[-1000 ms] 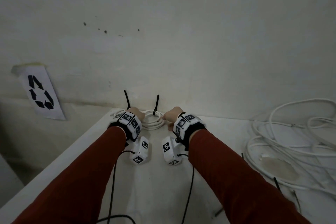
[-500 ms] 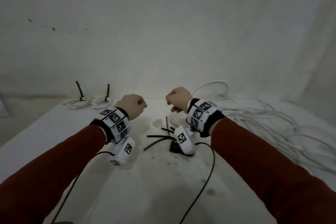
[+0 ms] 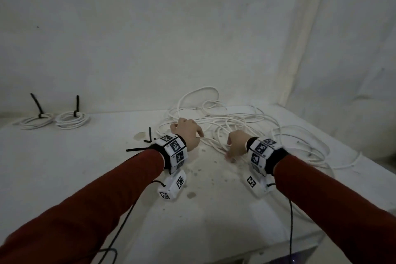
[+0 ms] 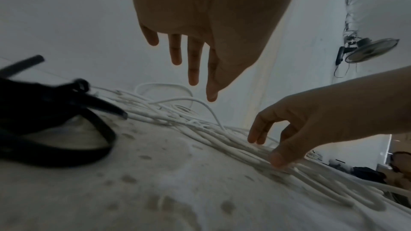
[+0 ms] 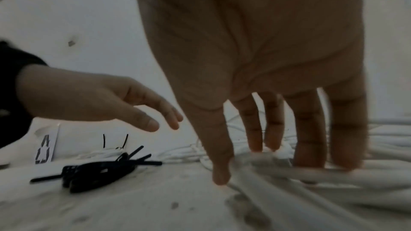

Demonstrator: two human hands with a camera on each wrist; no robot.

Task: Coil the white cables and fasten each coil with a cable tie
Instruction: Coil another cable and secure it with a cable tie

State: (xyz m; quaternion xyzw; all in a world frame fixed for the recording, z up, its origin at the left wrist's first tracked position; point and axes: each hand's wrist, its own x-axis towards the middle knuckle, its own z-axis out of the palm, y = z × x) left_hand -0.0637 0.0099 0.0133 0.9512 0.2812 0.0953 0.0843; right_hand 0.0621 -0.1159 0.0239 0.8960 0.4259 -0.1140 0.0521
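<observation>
The room is dim and gray in all my views. Soft light falls from above, so shadows on the table (image 3: 90,173) are faint. My head view bends the wall near the 3 o'clock edge. In my wrist views, my right hand (image 5: 262,55) looks dark and smeared at its fingertips, and the black cable ties (image 4: 55,111) at 9 o'clock are fuzzy.

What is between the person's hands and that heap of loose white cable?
Nothing visible. The right hand already has its fingertips down on strands of the loose cable; the left hand hovers open just above it. The black cable ties lie off to the left.
</observation>
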